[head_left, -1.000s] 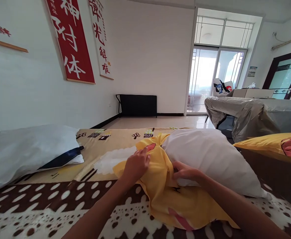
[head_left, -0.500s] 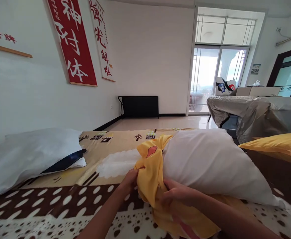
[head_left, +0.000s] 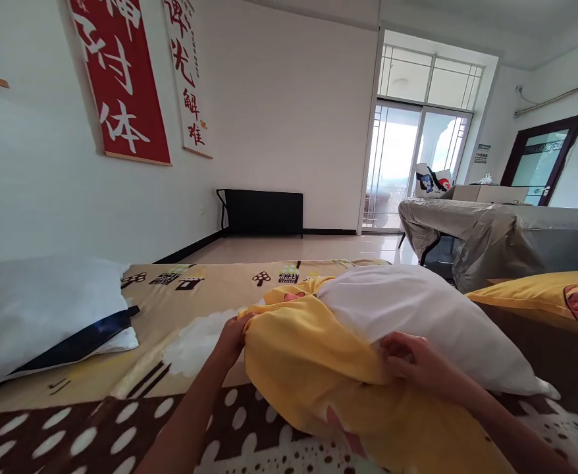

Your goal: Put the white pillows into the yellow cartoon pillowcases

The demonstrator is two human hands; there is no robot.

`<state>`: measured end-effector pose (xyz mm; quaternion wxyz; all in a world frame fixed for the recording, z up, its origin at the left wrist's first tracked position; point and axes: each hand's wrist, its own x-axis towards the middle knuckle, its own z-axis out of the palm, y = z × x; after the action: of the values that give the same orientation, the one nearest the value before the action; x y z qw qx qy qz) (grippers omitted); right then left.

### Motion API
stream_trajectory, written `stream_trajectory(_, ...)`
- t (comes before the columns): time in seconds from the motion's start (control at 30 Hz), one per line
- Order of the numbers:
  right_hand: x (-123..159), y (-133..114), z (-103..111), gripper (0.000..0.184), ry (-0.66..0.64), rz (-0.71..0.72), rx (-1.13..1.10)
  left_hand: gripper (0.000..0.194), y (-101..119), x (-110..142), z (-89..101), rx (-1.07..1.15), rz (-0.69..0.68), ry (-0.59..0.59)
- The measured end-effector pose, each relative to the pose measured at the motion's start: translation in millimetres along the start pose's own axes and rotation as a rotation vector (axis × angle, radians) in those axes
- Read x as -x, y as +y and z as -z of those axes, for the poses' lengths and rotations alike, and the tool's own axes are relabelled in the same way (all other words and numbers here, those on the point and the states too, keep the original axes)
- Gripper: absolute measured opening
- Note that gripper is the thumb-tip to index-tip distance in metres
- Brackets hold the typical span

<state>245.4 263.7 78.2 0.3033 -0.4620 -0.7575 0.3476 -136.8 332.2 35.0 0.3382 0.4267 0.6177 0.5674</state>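
A yellow pillowcase (head_left: 313, 349) with pinkish-red printed patches is bunched around the left end of a white pillow (head_left: 417, 316). My left hand (head_left: 234, 339) is closed on the pillowcase's left edge, its fingertips partly hidden by the cloth. Over on the near side of the pillow, my right hand (head_left: 410, 362) pinches the pillowcase's edge with curled fingers. Most of the white pillow lies bare, its pointed corner toward the right. Loose yellow cloth hangs down in front, below my right forearm.
A patterned blanket (head_left: 220, 283) covers the surface under the pillows. Another white pillow with a navy band (head_left: 47, 316) lies at left. At right, a yellow pillow (head_left: 530, 293) rests on a brown surface. Beyond stand a plastic-covered table (head_left: 486, 230) and a black folded frame (head_left: 264, 212).
My right hand has moved right, drawing the pillowcase edge along and spreading the cloth wider. My left hand still grips the other side. The view has shifted slightly right.
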Motion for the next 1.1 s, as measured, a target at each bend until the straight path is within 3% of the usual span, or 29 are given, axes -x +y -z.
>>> stream_trajectory(0.1,-9,-45,-32,0.022,0.099,0.117,0.270,0.017,-5,8,7.6,0.047,0.041,-0.093)
stream_trajectory(0.2,-42,-91,-76,0.023,0.071,0.299,0.357,0.027,-3,15,15.9,0.027,0.049,-0.160)
stream_trajectory(0.27,-70,-108,-109,0.023,0.018,0.347,0.470,0.033,-3,17,20.9,-0.015,0.050,-0.171)
stream_trajectory(0.4,-113,-101,-170,0.025,0.066,0.308,0.542,0.039,-8,13,28.1,-0.169,0.019,-0.106)
stream_trajectory(0.5,-128,-76,-196,0.022,0.072,0.315,0.548,0.036,-10,8,30.5,-0.351,-0.036,-0.021)
stream_trajectory(0.6,-136,-57,-200,0.015,0.026,0.353,0.504,0.033,-5,6,32.3,-0.479,-0.116,0.055)
stream_trajectory(0.67,-141,-52,-196,0.013,0.039,0.308,0.389,0.036,1,5,38.1,-0.432,-0.137,0.074)
stream_trajectory(0.8,-145,-57,-181,0.011,0.155,0.235,0.020,0.046,12,5,68.1,-0.334,0.075,0.052)
stream_trajectory(0.87,-144,-62,-171,0.014,0.227,0.248,-0.184,0.041,18,12,82.8,-0.457,0.225,-0.080)
stream_trajectory(0.97,-138,-68,-156,0.015,0.327,0.285,-0.405,0.030,31,35,82.1,-0.635,0.355,-0.471)
stream_trajectory(1.03,-134,-71,-147,0.014,0.379,0.314,-0.459,0.028,40,50,64.6,-0.653,0.290,-0.725)
stream_trajectory(1.07,-131,-72,-143,0.014,0.399,0.330,-0.461,0.029,43,56,53.1,-0.623,0.195,-0.771)
stream_trajectory(1.1,-129,-73,-138,0.014,0.414,0.347,-0.453,0.030,44,60,41.4,-0.586,0.076,-0.734)
